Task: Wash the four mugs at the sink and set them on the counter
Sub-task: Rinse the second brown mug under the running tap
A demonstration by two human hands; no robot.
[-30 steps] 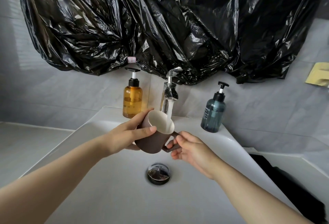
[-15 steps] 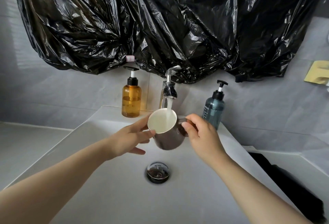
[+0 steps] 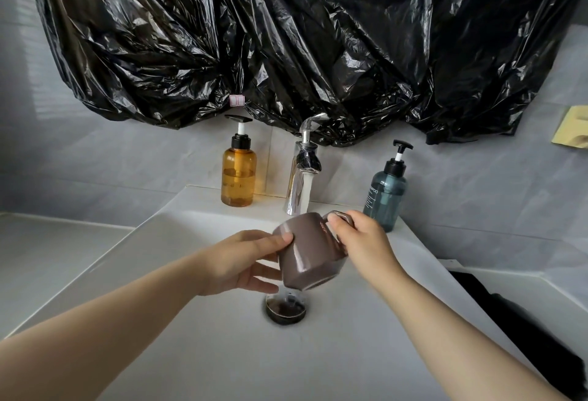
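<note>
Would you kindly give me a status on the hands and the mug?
Right hand grips the handle, left hand holds its side. Brown mug tilted under the running faucet, over the sink. Nothing in the way.

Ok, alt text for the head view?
A brown mug is tipped mouth-down over the sink drain, right hand gripping its handle, left hand holding its side. The tap runs behind, between an amber bottle and a teal bottle.
</note>
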